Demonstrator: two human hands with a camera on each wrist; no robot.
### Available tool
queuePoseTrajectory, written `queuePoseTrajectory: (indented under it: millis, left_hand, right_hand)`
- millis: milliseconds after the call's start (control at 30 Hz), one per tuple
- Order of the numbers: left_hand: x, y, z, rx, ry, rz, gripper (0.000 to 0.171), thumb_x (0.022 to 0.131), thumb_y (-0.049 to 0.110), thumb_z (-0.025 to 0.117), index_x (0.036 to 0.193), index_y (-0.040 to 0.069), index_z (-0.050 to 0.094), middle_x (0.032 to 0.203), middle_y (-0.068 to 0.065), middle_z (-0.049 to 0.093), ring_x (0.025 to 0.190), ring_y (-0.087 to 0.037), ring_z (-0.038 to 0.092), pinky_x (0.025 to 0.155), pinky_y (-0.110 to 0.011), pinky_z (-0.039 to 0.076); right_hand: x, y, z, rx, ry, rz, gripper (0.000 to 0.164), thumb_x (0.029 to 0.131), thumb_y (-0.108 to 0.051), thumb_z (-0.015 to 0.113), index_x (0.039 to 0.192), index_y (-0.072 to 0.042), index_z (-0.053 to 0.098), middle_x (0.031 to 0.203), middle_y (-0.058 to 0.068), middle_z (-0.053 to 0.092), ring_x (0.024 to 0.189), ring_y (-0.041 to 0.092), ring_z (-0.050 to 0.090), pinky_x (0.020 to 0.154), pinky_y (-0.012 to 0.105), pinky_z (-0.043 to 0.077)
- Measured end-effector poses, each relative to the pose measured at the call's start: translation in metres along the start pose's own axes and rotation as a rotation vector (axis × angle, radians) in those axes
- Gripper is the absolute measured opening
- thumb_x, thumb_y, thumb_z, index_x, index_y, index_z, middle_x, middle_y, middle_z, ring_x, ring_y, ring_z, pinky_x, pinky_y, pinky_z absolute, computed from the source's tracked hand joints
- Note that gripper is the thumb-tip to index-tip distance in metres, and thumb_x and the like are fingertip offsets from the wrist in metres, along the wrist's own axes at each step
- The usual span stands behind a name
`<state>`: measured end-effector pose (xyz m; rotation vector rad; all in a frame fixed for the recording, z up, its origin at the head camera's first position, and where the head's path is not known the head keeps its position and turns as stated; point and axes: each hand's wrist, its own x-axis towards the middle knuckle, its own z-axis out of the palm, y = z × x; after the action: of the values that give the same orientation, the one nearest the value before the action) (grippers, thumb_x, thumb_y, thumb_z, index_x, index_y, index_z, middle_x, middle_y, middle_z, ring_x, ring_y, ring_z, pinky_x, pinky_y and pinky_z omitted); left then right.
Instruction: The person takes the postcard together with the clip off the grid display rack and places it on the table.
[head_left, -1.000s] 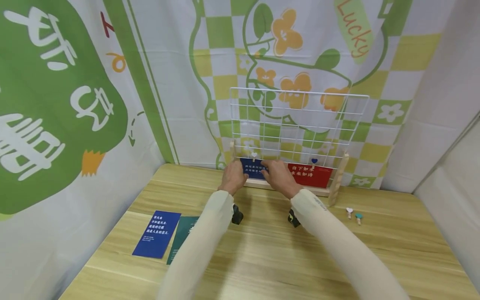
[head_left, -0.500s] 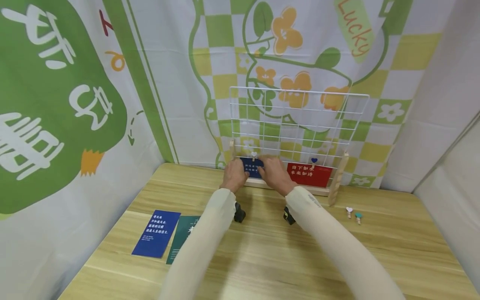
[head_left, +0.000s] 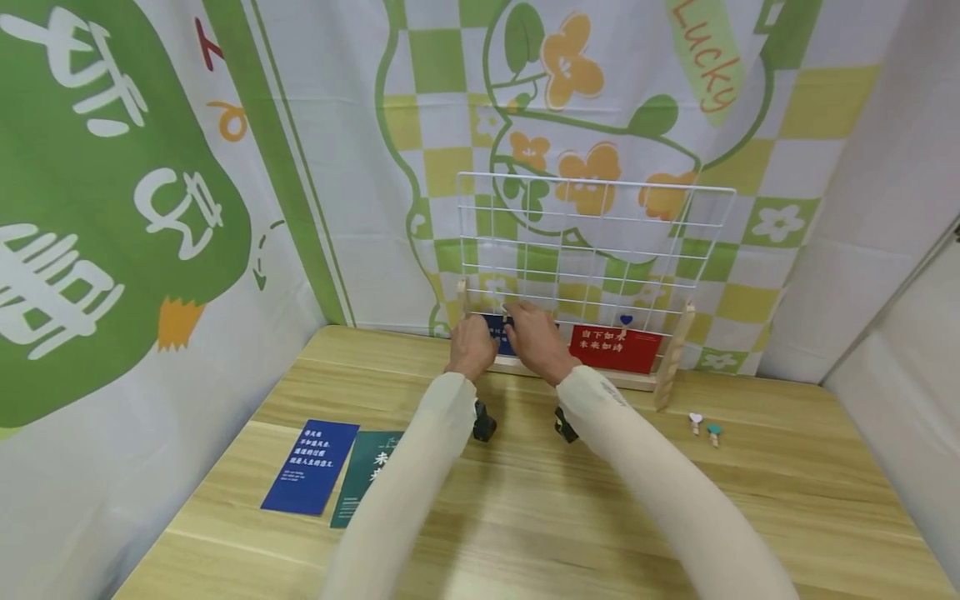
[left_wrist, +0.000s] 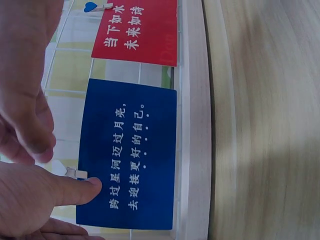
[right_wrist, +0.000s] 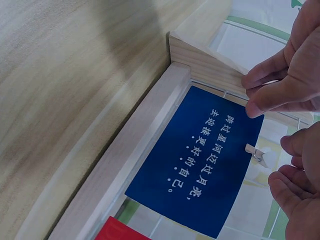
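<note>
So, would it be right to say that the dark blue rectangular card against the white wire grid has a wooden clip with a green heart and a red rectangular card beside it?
Not quite: the heart of the wooden clip on the dark blue card is white, not green, as the left wrist view shows. The red card is indeed beside it.

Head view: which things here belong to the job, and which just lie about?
In use, apparently: wire rack, navy card, its white clip, red card, blue clip.

Lying loose, possibly spares: bright blue card, green card, other white clip, teal clip.
</note>
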<state>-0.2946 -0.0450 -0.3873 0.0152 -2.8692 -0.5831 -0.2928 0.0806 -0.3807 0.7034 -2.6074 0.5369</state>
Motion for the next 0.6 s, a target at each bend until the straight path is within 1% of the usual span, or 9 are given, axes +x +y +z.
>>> queuePoseTrajectory:
  millis: [133,367,533,600]
  left_hand:
    - [0.001,0.003,0.0,-0.003,-0.02,-0.005,0.021,0.079,0.017,0.067,0.086,-0.002,0.066,0.093,-0.018,0.069,0.092,-0.034,0.065,0.078,-0.041,0.053]
    - [0.002,0.006,0.003,-0.022,-0.006,-0.017,0.019,0.079,0.016,0.066,0.085,-0.002,0.066,0.093,-0.019,0.069,0.092,-0.035,0.065,0.079,-0.041,0.052]
    - [0.004,0.007,0.004,-0.012,0.0,-0.031,0.021,0.079,0.015,0.064,0.088,-0.004,0.066,0.094,-0.02,0.068,0.093,-0.036,0.064,0.081,-0.041,0.052]
    - [0.006,0.006,0.005,-0.002,0.002,-0.031,0.021,0.079,0.015,0.065,0.088,-0.003,0.066,0.094,-0.02,0.068,0.093,-0.035,0.064,0.081,-0.041,0.052]
  right_hand:
    - [0.003,-0.001,-0.001,0.0,0.013,-0.025,0.037,0.088,-0.006,0.058,0.124,-0.001,0.053,0.116,0.017,0.061,0.1,0.031,0.062,0.081,0.039,0.053]
    - [0.007,-0.001,0.003,-0.005,-0.008,-0.01,0.035,0.087,-0.004,0.057,0.121,0.001,0.053,0.117,0.018,0.06,0.097,0.03,0.063,0.08,0.037,0.054]
    - [0.011,-0.002,0.007,-0.016,-0.02,0.001,0.031,0.091,-0.004,0.049,0.121,0.002,0.052,0.12,0.017,0.058,0.103,0.03,0.061,0.083,0.037,0.053]
    - [0.013,-0.003,0.008,-0.031,-0.018,-0.002,0.029,0.092,-0.004,0.046,0.119,0.002,0.053,0.119,0.017,0.058,0.103,0.03,0.061,0.083,0.037,0.052]
